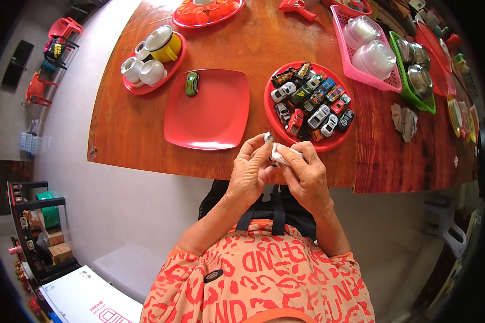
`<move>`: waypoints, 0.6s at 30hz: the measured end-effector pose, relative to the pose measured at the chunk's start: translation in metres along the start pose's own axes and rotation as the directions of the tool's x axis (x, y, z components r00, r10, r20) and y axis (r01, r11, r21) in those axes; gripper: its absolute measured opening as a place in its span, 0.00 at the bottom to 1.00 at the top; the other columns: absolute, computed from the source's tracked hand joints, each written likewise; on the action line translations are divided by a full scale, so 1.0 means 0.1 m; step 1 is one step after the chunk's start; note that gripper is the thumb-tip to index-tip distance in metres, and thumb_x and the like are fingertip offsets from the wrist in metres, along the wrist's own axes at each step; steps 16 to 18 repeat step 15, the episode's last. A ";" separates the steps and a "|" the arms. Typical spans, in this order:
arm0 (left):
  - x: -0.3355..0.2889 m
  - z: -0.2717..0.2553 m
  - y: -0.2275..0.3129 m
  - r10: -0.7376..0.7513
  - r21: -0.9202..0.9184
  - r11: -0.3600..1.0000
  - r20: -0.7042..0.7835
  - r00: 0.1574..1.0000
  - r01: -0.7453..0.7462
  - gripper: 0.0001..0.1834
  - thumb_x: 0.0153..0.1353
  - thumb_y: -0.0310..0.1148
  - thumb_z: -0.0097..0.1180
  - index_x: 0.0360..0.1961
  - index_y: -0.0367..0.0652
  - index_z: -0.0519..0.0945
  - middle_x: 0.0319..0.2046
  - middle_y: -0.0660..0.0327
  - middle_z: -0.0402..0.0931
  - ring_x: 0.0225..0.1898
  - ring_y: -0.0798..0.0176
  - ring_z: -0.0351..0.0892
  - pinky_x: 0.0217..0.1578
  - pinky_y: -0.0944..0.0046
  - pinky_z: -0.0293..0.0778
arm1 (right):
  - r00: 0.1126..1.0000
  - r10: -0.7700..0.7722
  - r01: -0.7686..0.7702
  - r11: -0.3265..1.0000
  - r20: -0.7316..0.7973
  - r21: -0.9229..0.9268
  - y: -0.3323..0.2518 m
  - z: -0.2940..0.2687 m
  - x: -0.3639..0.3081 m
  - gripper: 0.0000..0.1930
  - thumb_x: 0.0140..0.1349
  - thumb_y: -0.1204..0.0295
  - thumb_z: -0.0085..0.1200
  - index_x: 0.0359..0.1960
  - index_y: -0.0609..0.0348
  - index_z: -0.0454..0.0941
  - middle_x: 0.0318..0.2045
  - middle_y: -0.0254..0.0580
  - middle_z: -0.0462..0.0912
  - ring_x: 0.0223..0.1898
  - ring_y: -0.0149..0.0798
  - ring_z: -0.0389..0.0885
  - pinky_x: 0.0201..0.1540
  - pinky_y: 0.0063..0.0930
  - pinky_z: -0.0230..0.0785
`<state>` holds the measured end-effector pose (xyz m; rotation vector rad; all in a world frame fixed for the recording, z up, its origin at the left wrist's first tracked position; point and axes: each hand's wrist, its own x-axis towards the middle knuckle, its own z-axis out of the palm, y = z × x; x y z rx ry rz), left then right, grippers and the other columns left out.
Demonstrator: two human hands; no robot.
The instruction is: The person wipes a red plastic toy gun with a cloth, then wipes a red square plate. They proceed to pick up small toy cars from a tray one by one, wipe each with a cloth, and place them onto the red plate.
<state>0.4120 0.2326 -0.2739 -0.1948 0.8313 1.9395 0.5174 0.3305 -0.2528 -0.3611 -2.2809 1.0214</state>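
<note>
Near the table's front edge, my left hand (248, 170) is closed on a small white toy car (269, 138), with one wheel showing above the fingertips. My right hand (309, 177) pinches a crumpled white cloth (282, 153) against the car's side. Much of the car is hidden by fingers and cloth. Just beyond my hands, a round red plate (270, 106) carries several toy cars of mixed colours. To its left lies a square red plate (207, 121) with one green toy car (192, 84) near its far left corner.
At the far left, a red tray (135, 89) holds white cups and a yellow mug (166, 47). Orange cups stand on another red tray (208, 22). On the right are a pink basket (380, 82), a green basket (428, 103) and crumpled paper (404, 120).
</note>
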 end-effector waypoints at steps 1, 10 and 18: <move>0.01 -0.06 0.01 -0.011 -0.055 0.998 0.062 0.998 0.014 0.19 0.64 0.23 0.54 0.56 0.38 0.68 0.45 0.58 0.75 0.47 0.64 0.78 0.45 0.63 0.80 | 1.000 0.009 -0.009 1.000 0.001 0.016 0.01 0.00 -0.01 0.18 0.52 0.84 0.59 0.47 0.64 0.78 0.35 0.44 0.74 0.34 0.42 0.77 0.35 0.32 0.72; -0.05 -0.10 0.00 0.028 0.171 0.984 0.160 0.987 -0.056 0.28 0.60 0.20 0.58 0.62 0.39 0.67 0.46 0.56 0.78 0.46 0.63 0.80 0.46 0.59 0.81 | 0.999 -0.045 0.045 0.999 -0.019 -0.021 0.05 -0.06 -0.10 0.19 0.48 0.87 0.58 0.45 0.63 0.80 0.35 0.44 0.74 0.32 0.41 0.76 0.30 0.31 0.71; -0.05 -0.12 0.02 -0.002 0.220 0.975 0.198 0.980 -0.042 0.30 0.59 0.20 0.58 0.64 0.42 0.66 0.46 0.57 0.79 0.43 0.60 0.82 0.43 0.54 0.82 | 0.995 -0.099 0.099 0.995 0.002 0.027 0.09 -0.12 -0.13 0.20 0.47 0.87 0.58 0.45 0.62 0.81 0.35 0.43 0.74 0.33 0.41 0.76 0.30 0.32 0.71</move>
